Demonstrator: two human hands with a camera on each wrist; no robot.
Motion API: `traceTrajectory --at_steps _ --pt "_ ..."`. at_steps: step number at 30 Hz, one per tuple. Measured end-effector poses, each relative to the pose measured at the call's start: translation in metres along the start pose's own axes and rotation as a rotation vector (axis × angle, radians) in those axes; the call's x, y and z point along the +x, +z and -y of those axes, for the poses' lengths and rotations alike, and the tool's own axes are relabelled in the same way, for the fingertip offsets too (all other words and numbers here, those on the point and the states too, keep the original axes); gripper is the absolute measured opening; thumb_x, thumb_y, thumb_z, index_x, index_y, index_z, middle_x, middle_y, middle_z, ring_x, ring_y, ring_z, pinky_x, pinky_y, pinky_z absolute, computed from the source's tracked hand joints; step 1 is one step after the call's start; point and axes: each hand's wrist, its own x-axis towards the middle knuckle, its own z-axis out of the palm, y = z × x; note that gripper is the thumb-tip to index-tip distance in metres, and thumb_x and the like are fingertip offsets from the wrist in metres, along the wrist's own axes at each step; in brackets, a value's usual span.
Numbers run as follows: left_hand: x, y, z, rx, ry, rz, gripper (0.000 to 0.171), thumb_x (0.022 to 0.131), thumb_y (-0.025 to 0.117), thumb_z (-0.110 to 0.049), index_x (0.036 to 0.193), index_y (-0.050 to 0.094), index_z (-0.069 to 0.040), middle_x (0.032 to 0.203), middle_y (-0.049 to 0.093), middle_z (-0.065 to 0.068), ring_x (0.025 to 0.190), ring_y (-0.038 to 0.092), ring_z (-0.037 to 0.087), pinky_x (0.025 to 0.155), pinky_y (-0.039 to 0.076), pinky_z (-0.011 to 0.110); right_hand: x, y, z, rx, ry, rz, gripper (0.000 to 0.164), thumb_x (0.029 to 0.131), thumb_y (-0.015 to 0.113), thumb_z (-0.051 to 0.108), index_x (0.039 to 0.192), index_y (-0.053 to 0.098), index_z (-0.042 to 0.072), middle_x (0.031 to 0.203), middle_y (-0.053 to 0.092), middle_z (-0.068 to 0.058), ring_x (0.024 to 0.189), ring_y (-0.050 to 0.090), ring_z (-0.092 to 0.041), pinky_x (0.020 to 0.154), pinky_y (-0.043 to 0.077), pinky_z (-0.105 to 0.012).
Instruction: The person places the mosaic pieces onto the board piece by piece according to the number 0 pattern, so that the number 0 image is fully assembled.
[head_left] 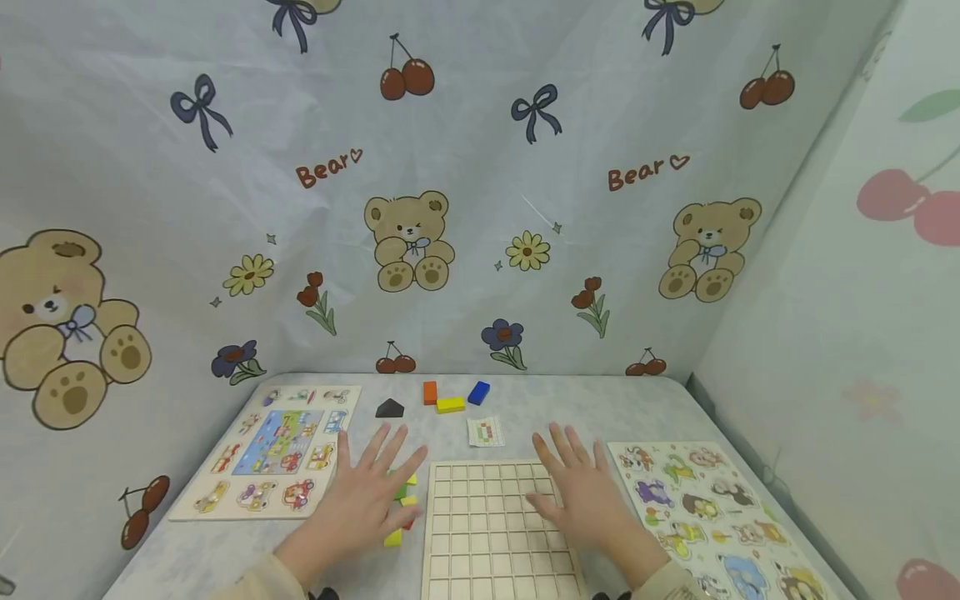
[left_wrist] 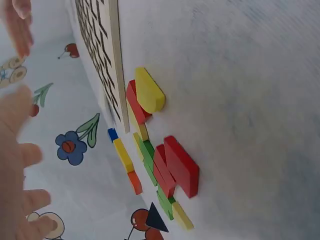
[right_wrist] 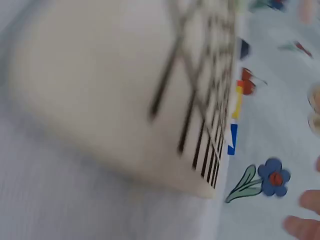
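Fingers spread, my left hand [head_left: 363, 498] is held out on the left of a pale wooden grid board [head_left: 491, 533]. It holds nothing and partly covers a group of small coloured blocks in the head view. In the left wrist view that group includes a yellow block [left_wrist: 149, 91], a red block [left_wrist: 182, 166] and a green block [left_wrist: 165, 204], lying beside the board's edge. My right hand [head_left: 585, 500] is also spread and holds nothing. It overlaps the board's right side in the head view.
Behind the board lie a small printed card [head_left: 486, 432], an orange block [head_left: 430, 392], a yellow block [head_left: 451, 405], a blue block [head_left: 478, 392] and a black block [head_left: 389, 408]. A vehicle puzzle board [head_left: 217, 500] is at left, an animal puzzle board [head_left: 705, 521] at right. A bear-print curtain [head_left: 465, 167] hangs behind.
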Motion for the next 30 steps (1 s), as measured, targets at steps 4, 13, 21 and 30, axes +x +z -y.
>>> traceTrajectory --at_steps 4,13,21,30 --pt "0.011 0.01 -0.003 -0.136 -0.109 0.082 0.035 0.095 0.073 -0.036 0.128 0.071 -0.025 0.128 0.063 0.002 0.122 0.055 0.024 0.106 0.041 0.058 -0.001 0.011 -0.013 0.298 0.154 0.049 0.056 0.103 0.062 0.038 0.151 0.052 0.011 0.155 0.051 -0.013 0.118 0.065 -0.032 0.096 0.054 -0.05" --pt "0.014 0.028 -0.01 -0.298 -0.262 0.143 0.012 0.085 0.084 -0.038 0.086 0.077 -0.027 0.079 0.055 -0.014 0.067 0.047 0.004 0.059 0.043 0.027 -0.015 0.038 -0.036 0.472 0.149 0.039 0.035 0.096 0.072 0.024 0.128 0.072 0.008 0.139 0.067 -0.007 0.129 0.062 -0.035 0.104 0.048 -0.053" --pt "0.011 0.039 -0.011 -0.286 -0.256 0.157 0.013 0.085 0.082 -0.043 0.089 0.08 -0.03 0.08 0.054 -0.016 0.066 0.045 0.002 0.059 0.04 0.026 -0.022 0.037 -0.041 0.466 0.089 0.181 0.039 0.098 0.069 0.029 0.131 0.07 0.008 0.148 0.058 -0.006 0.131 0.059 -0.038 0.104 0.047 -0.055" --pt "0.011 0.04 -0.012 -0.26 -0.235 0.099 0.013 0.085 0.083 -0.041 0.089 0.082 -0.029 0.079 0.051 -0.014 0.061 0.041 0.003 0.054 0.035 0.024 -0.023 0.031 -0.037 0.511 0.094 0.231 0.042 0.098 0.07 0.028 0.133 0.067 0.005 0.15 0.055 -0.009 0.133 0.055 -0.041 0.106 0.042 -0.061"
